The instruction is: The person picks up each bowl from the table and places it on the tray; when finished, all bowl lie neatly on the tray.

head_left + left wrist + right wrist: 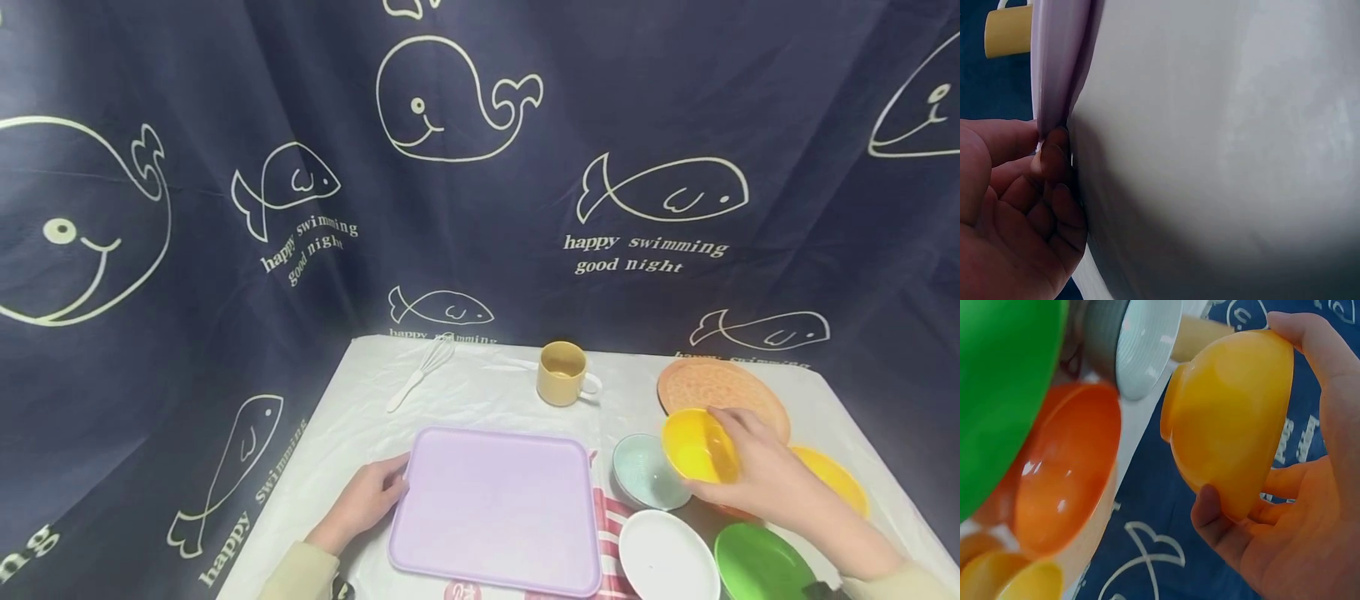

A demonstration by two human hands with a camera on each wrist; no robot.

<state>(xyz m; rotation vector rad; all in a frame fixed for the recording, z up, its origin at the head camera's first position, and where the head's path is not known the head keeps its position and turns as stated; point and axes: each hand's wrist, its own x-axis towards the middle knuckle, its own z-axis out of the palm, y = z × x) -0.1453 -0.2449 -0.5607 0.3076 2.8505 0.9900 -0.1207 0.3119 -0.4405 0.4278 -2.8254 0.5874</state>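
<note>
My right hand (776,487) grips a yellow bowl (686,446) by its rim, held up off the table. In the right wrist view the bowl (1232,419) is tipped on its side, with fingers and thumb at opposite edges. Below it an orange bowl (1079,475) shows, mostly hidden by my hand in the head view. Beside the raised bowl stands a light blue bowl (637,467). My left hand (366,500) pinches the left edge of a light purple tray (495,512); the left wrist view shows thumb and fingers on that edge (1057,75).
A white bowl (667,557), a green bowl (761,567) and another yellow bowl (847,483) stand at the right. Farther back are a round orange-brown board (712,382), a tan mug (561,385) with a white handle, and a white whisk (423,373). Dark fish-print cloth surrounds the table.
</note>
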